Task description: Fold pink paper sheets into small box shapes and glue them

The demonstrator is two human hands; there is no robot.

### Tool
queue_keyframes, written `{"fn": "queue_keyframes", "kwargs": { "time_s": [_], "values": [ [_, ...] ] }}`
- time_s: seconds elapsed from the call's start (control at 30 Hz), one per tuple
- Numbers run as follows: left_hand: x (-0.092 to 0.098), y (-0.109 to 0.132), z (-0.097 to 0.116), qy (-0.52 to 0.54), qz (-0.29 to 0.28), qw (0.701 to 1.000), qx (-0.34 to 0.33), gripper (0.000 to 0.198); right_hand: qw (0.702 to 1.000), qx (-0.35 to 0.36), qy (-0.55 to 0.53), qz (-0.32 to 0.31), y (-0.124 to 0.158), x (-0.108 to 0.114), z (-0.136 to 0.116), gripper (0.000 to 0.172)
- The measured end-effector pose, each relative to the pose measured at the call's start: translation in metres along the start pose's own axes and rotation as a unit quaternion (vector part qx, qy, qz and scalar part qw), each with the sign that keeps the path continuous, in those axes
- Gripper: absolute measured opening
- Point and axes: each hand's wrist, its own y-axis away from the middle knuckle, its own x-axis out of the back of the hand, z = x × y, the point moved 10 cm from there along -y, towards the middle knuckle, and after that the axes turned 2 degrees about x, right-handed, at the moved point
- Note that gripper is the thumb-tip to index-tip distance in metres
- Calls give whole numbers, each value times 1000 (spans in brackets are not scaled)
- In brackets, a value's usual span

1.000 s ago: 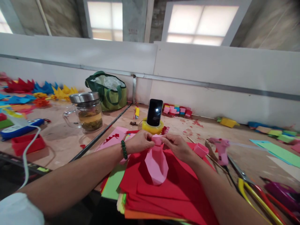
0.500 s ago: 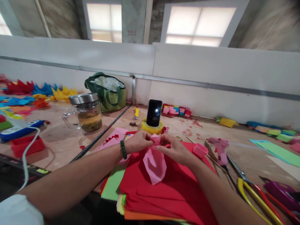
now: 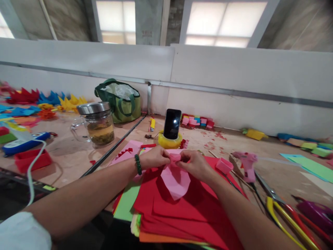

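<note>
Both my hands pinch the top of a folded pink paper piece (image 3: 175, 178) held over a stack of red paper sheets (image 3: 187, 211). My left hand (image 3: 154, 158), with a green bead bracelet at the wrist, grips the left side of the fold. My right hand (image 3: 196, 164) grips the right side, fingers curled. The pink paper hangs down in a pointed shape below the fingers. A small pink folded box (image 3: 224, 165) lies just right of my right hand.
A pink glue gun (image 3: 246, 166), scissors (image 3: 275, 205) and a purple tool (image 3: 316, 211) lie at the right. A phone (image 3: 172, 124) stands in a yellow tape roll, with a glass jar (image 3: 98, 124) and a green bag (image 3: 120, 100) behind left. Coloured paper shapes line the wall.
The pink paper has been folded shorter and wider, its point drawn up towards my fingers. Both hands stayed together at its top, shifting slightly.
</note>
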Motion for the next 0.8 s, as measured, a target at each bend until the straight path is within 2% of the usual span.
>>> {"fn": "queue_keyframes", "kwargs": {
  "time_s": [0.07,0.23,0.5,0.8],
  "values": [
    [0,1,3,-25,9,1000,-11,17,1000,-3,-15,-5,0,-2,1,7],
    [-1,3,13,-59,21,997,-42,19,1000,-7,-7,6,-2,-3,4,25],
    [-5,4,20,-69,24,996,-59,22,999,-17,40,1,-1,-7,5,16],
    [-5,6,23,-85,47,993,-66,22,994,12,110,21,-1,-5,1,6]
  ]
}}
